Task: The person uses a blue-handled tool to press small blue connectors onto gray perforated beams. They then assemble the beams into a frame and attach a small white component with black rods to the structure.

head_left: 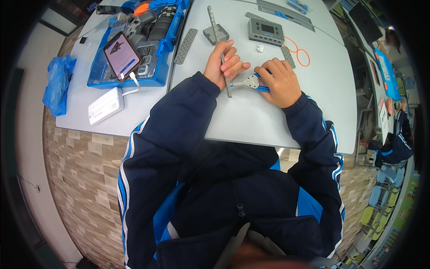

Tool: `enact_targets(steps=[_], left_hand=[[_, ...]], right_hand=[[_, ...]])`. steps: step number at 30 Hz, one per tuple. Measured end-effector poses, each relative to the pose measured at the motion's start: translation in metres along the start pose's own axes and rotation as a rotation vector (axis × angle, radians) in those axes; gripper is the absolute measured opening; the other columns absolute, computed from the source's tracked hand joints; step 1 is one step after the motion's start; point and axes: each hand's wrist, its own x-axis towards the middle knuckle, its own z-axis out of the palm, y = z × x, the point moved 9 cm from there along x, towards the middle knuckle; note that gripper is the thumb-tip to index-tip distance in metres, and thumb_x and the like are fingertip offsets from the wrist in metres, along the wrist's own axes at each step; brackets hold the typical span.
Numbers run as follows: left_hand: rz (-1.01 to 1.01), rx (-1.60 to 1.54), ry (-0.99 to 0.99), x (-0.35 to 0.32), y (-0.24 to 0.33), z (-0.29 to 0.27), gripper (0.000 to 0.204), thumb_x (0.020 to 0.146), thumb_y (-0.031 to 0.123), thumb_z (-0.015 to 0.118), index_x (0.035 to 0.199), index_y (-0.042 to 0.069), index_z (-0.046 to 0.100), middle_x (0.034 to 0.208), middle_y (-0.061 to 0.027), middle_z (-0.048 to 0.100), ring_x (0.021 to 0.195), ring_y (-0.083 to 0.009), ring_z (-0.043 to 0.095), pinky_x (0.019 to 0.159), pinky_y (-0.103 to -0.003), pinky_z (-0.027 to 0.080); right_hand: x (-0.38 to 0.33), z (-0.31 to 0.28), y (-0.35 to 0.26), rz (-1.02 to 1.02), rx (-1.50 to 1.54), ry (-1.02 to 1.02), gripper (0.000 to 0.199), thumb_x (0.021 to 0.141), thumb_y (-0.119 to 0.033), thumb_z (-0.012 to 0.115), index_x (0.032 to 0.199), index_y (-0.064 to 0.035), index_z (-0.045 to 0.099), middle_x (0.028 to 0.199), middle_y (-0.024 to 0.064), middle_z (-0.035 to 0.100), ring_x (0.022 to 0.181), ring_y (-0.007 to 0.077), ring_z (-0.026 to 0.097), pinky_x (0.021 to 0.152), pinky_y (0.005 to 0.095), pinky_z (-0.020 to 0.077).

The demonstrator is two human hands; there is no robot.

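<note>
My left hand (222,66) is closed around a long grey perforated strip (229,90), held edge-on and pointing away from me. Beside the strip's far part is a grey block (218,35); whether the two are joined I cannot tell. My right hand (283,81) grips the blue handles of a pliers-like tool with a rounded grey head (251,81). The tool's tip meets the strip just below my left fingers, though any small part between them is too small to make out. Beyond my right hand lies a small white connector (260,48).
A grey controller box with a screen (266,30), an orange loop (303,57) and a perforated plate (185,46) lie on the white table (327,89). At left, a phone (122,56) leans on a blue parts case (166,71), cabled to a white power bank (106,106).
</note>
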Motion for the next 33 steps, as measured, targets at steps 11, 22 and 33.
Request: enact_targets(steps=[11, 22, 33], left_hand=[[-0.043, -0.015, -0.019, 0.000, -0.006, 0.003, 0.051, 0.098, 0.035, 0.048, 0.054, 0.020, 0.028, 0.037, 0.0054, 0.024, 0.031, -0.0091, 0.019, 0.079, -0.024, 0.045], [-0.091, -0.134, -0.058, 0.002, -0.010, -0.001, 0.053, 0.098, 0.037, 0.049, 0.052, 0.020, 0.030, 0.035, 0.0056, 0.025, 0.029, -0.0092, 0.020, 0.064, -0.023, 0.040], [-0.108, -0.002, -0.004, 0.007, -0.015, -0.010, 0.051, 0.099, 0.038, 0.050, 0.055, 0.020, 0.029, 0.036, 0.0068, 0.024, 0.029, -0.0083, 0.021, 0.061, -0.024, 0.040]], right_hand=[[-0.007, 0.007, -0.003, -0.039, -0.058, -0.046, 0.029, 0.063, -0.014, 0.078, 0.086, -0.0109, 0.061, 0.080, 0.0030, 0.054, 0.078, 0.0199, 0.056, 0.069, 0.0342, 0.0425], [-0.019, 0.011, 0.019, -0.139, -0.046, -0.059, 0.030, 0.060, -0.020, 0.081, 0.079, -0.0099, 0.060, 0.064, 0.0027, 0.054, 0.063, 0.0217, 0.058, 0.058, 0.0343, 0.0450], [-0.031, -0.009, 0.083, 0.066, -0.067, 0.074, 0.019, 0.072, -0.023, 0.078, 0.077, -0.0095, 0.066, 0.062, 0.0073, 0.060, 0.057, 0.0276, 0.060, 0.054, 0.0380, 0.0472]])
